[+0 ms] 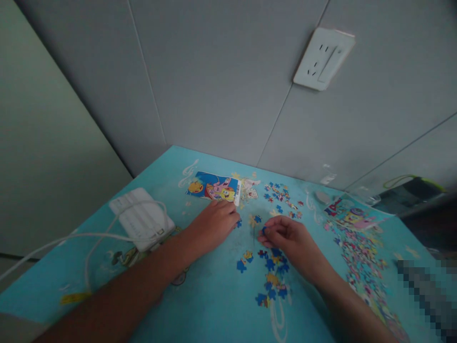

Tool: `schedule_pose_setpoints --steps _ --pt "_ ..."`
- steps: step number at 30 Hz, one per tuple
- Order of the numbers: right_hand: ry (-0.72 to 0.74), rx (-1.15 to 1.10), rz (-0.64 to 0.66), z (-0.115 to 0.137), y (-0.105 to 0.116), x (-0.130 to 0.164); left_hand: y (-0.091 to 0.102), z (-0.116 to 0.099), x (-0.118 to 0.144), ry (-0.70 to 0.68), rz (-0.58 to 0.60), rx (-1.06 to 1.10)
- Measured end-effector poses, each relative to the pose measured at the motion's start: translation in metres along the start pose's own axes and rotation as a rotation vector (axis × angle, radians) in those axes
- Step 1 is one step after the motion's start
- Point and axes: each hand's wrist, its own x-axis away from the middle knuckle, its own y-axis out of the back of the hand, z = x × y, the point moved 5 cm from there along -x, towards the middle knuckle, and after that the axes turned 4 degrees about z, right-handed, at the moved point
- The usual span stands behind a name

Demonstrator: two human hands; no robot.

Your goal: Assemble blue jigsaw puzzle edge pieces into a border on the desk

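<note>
The dim light blurs the jigsaw pieces (271,267) scattered mid-bench; their prints are unreadable. The right hand (291,240) pinches one small blue piece (263,230) in its grip. The left hand (212,224) lies knuckles up near the reference picture (213,186), fingertips curled under, so whether it grips anything I cannot tell. A white adapter (141,218) with cable sits toward the bench's left edge; a heap of pieces (360,257) lies along its right edge.
</note>
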Motion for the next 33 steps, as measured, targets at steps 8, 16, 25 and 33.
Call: schedule_pose_setpoints --steps 8,16,25,33 --pt "0.081 0.209 -0.039 0.001 -0.01 -0.016 -0.001 -0.002 0.002 0.003 -0.044 0.005" --pt "0.068 0.383 -0.147 -0.001 -0.012 -0.038 0.001 -0.002 0.003 0.005 -0.05 -0.024" --pt "0.129 0.534 -0.181 0.003 -0.019 -0.044 0.006 -0.004 0.003 0.004 -0.052 -0.028" --pt "0.129 0.587 -0.194 0.004 -0.024 -0.044 0.007 -0.003 0.003 0.019 -0.031 -0.01"
